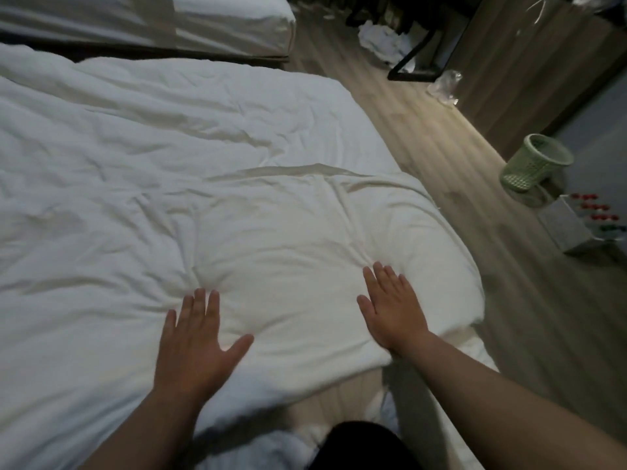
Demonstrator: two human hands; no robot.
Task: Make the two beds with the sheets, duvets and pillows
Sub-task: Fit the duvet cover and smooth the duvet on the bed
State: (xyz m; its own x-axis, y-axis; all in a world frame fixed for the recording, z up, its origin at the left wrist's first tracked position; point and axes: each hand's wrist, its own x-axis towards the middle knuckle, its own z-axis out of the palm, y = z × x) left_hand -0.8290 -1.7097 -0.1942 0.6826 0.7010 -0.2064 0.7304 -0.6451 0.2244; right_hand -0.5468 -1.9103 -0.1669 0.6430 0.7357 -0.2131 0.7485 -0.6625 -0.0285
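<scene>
White, rumpled duvet (169, 164) covers the near bed, its near right corner folded back thick. Wooden floor (441, 147) runs along the right. A second bed (220, 25) in white stands far left. A green basket (534, 162) sits at right. Both hands lie flat on the folded corner: left hand (195, 337) with thumb splayed, right hand (395, 310) with fingers straight, close together.

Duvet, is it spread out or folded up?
Spread out. The wrinkled duvet lies wide and flat under the left hand and right hand.

Second bed (234, 25), perhaps sheeted, cropped above.
</scene>
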